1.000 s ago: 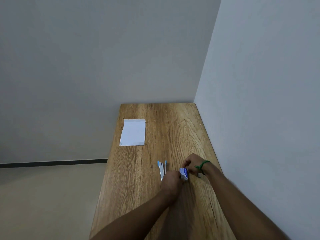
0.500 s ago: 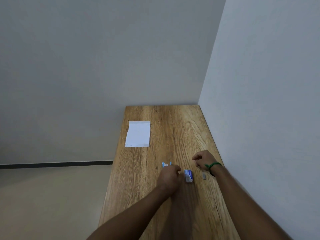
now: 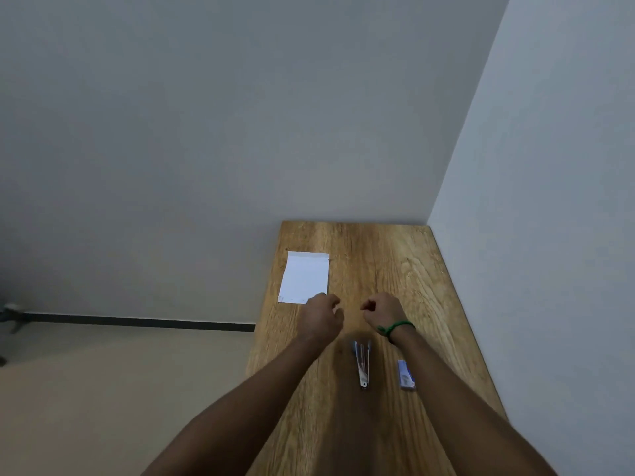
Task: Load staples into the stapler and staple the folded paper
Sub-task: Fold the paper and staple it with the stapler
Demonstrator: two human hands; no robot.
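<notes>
- Both hands have left the stapler (image 3: 362, 364) and the staple box (image 3: 405, 374) and moved up the table (image 3: 388, 255) toward the paper (image 3: 305, 277).
- A second ago they were working together at the box. Now the box lies alone near the right forearm, just beside the stapler but not touching it.
- The stapler lies lengthwise between the two forearms, nearer the person than either hand. It looks swung open, with its metal channel showing, though I cannot tell whether any staples are in it.
- The left hand (image 3: 321, 316) hangs with loosely curled fingers, holding nothing I can see. Its knuckles are at the near right corner of the paper.
- The right hand (image 3: 381, 310), with a green band (image 3: 395, 327) at the wrist, is curled narrow. I cannot tell whether it pinches something small.
- The paper lies flat by the left edge, untouched and apparently not yet stapled.
- Judgement: the work has turned from the staples to fetching the paper. If the stapler is still open, it must be closed before stapling.
</notes>
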